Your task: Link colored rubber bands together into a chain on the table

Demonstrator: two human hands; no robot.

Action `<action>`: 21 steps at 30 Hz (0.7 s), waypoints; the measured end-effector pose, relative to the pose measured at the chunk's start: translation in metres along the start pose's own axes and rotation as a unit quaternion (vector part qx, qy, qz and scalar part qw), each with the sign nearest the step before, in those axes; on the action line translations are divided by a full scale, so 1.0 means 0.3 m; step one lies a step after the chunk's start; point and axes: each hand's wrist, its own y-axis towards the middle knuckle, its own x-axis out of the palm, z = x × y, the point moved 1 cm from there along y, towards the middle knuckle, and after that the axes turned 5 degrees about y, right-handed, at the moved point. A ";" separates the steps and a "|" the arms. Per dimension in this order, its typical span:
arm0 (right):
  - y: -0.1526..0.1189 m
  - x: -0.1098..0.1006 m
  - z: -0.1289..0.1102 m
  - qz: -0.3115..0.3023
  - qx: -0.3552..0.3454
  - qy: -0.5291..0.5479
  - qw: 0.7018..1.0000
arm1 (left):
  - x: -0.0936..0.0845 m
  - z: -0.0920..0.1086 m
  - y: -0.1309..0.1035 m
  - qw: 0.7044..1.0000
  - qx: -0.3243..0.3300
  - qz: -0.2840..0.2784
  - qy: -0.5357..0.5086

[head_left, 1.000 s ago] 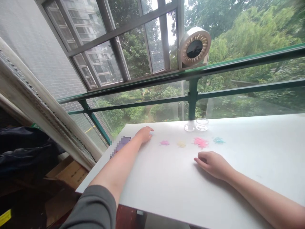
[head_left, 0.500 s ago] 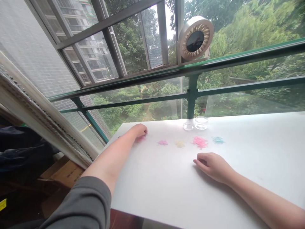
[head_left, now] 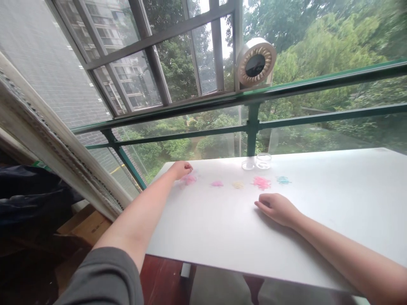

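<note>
At the left end of the white table (head_left: 203,224), my left hand (head_left: 182,169) is closed, its fingertips pinched together just above a mixed pink and purplish pile (head_left: 188,179). Whatever lies between those fingertips is too small to make out. My right hand (head_left: 277,206) rests on the tabletop with its fingers curled in, and no object shows in it. Beyond it lie a bright pink pile (head_left: 262,183) and a light blue pile (head_left: 282,180). Between the hands are a small purple pile (head_left: 217,184) and a pale yellow pile (head_left: 238,185). The piles look like small loose pieces.
Two transparent round containers (head_left: 263,161) stand near the table's far edge. Behind them runs a green railing (head_left: 252,127) with glass, and a round fan-like device (head_left: 256,63) sits on top. A cardboard box (head_left: 92,224) is at the lower left, below a pale curtain-like panel (head_left: 63,144).
My left hand has shifted slightly up and away from the leftmost pile, which shows more now. My right hand keeps its curled pose on the table. The camera view has moved a little.
</note>
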 end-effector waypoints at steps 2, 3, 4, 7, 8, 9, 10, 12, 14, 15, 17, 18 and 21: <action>-0.004 -0.002 -0.005 0.006 -0.001 0.003 1.000 | 0.002 0.010 -0.030 1.000 0.001 -0.007 -0.025; -0.008 -0.003 -0.008 0.009 -0.001 0.004 1.000 | 0.004 0.017 -0.047 0.999 0.005 -0.011 -0.035; -0.011 -0.004 -0.010 0.011 -0.002 0.006 1.000 | 0.007 0.025 -0.064 0.999 0.009 -0.015 -0.047; -0.027 -0.003 -0.014 0.015 -0.004 0.007 1.000 | 0.016 0.058 -0.122 0.996 0.024 -0.035 -0.081; -0.032 -0.002 -0.014 0.016 -0.007 0.007 1.000 | 0.019 0.072 -0.143 0.994 0.032 -0.048 -0.089; -0.037 -0.001 -0.014 0.016 -0.010 0.006 1.000 | 0.022 0.087 -0.165 0.993 0.043 -0.063 -0.093; -0.041 0.001 -0.015 0.018 -0.013 0.004 1.000 | 0.025 0.105 -0.187 0.991 0.053 -0.080 -0.095; -0.048 0.002 -0.018 0.024 -0.016 -0.002 1.000 | 0.036 0.147 -0.228 0.988 0.063 -0.106 -0.095; -0.052 0.001 -0.023 0.031 -0.016 -0.013 0.999 | 0.055 0.199 -0.260 0.987 0.066 -0.114 -0.095; -0.053 0.000 -0.027 0.032 -0.017 -0.019 0.999 | 0.070 0.231 -0.271 0.985 0.074 -0.119 -0.098; -0.056 -0.004 -0.034 0.037 -0.022 -0.030 0.999 | 0.106 0.303 -0.284 0.981 0.093 -0.128 -0.110; -0.057 -0.006 -0.036 0.039 -0.023 -0.032 0.998 | 0.127 0.343 -0.287 0.979 0.105 -0.131 -0.118; -0.059 -0.010 -0.037 0.033 -0.011 -0.037 0.999 | 0.190 0.463 -0.290 0.969 0.145 -0.142 -0.142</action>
